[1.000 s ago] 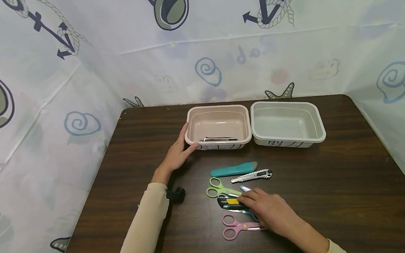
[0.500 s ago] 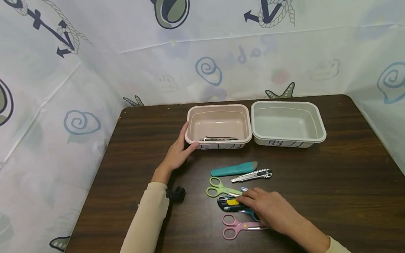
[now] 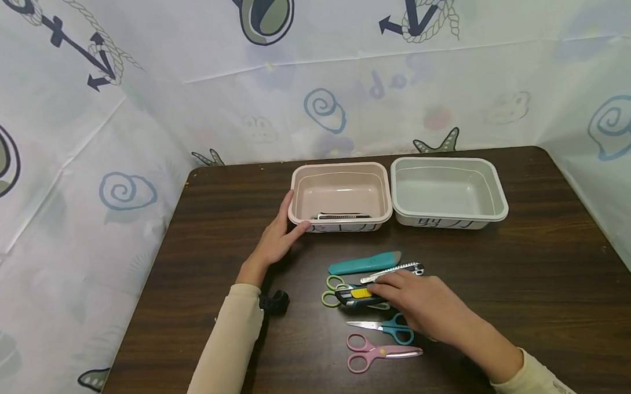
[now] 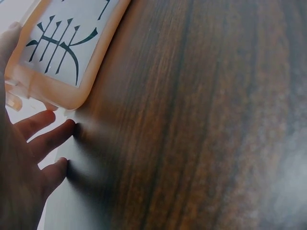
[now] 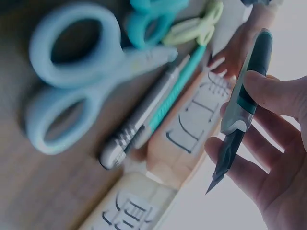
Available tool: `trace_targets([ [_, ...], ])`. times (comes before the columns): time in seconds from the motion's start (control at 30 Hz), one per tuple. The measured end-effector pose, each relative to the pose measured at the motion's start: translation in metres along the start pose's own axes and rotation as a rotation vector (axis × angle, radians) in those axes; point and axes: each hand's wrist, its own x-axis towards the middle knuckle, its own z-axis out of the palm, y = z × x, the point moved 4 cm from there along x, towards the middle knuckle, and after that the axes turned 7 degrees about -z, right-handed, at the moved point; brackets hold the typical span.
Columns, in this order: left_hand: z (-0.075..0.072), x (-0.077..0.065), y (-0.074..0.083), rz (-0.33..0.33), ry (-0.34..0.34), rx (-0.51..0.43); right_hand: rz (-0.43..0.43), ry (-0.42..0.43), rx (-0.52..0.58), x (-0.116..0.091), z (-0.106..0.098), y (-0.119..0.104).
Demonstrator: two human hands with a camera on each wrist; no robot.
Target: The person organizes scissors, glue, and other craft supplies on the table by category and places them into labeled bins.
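Note:
My right hand (image 3: 430,305) pinches a dark green and black utility knife (image 3: 355,297) with a yellow slider. In the right wrist view its pointed blade (image 5: 225,160) sticks out past the fingers. Beneath it lie green scissors (image 3: 331,299), partly covered. My left hand (image 3: 274,242) rests on the left end of the pink box (image 3: 342,168), thumb at the front rim and fingers extended. That box holds a slim cutter (image 3: 342,216). Near the right hand are a silver utility knife (image 3: 416,269), a teal cutter (image 3: 362,265), teal-handled scissors (image 3: 394,329) and pink scissors (image 3: 375,353).
A pale green box (image 3: 447,215) stands against the pink box's right side, with a written label on its front. Light blue scissors (image 5: 91,76) show in the right wrist view, mostly hidden by the hand in the head view. A patterned cloth (image 3: 276,114) hangs behind the brown table (image 3: 231,217).
My right hand has lifted the utility knife and moved it slightly away from me, over the green scissors, uncovering the teal-handled scissors. My left hand stays on the pink box.

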Motion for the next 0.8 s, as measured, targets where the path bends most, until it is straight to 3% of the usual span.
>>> trace_targets([
  [0.5, -0.002, -0.001, 0.003, 0.011, 0.001, 0.000, 0.099, 0.110, -0.023, 0.043, -0.026, 0.043],
  [0.8, -0.002, -0.002, 0.003, 0.006, -0.005, 0.005, 0.239, 0.100, -0.031, 0.076, -0.025, 0.067],
])
